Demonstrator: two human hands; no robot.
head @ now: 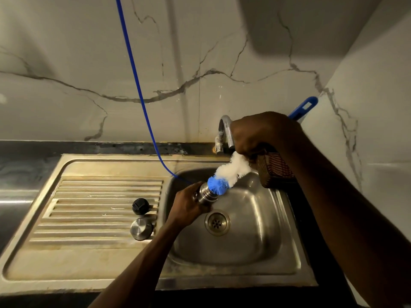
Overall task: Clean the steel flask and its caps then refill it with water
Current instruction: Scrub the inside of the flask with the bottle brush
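Steel sink below: L hand fingers wrapped round flask, R hand gripping brush just past its mouth — keep both in line, push straight.

Drainboard (steel): two caps

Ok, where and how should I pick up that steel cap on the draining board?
Grip the steel cap by its round side wall, coming straight down from above. It sits flat-top up on the ribbed draining board, apart from the black cap, so fingers probably fit around it.
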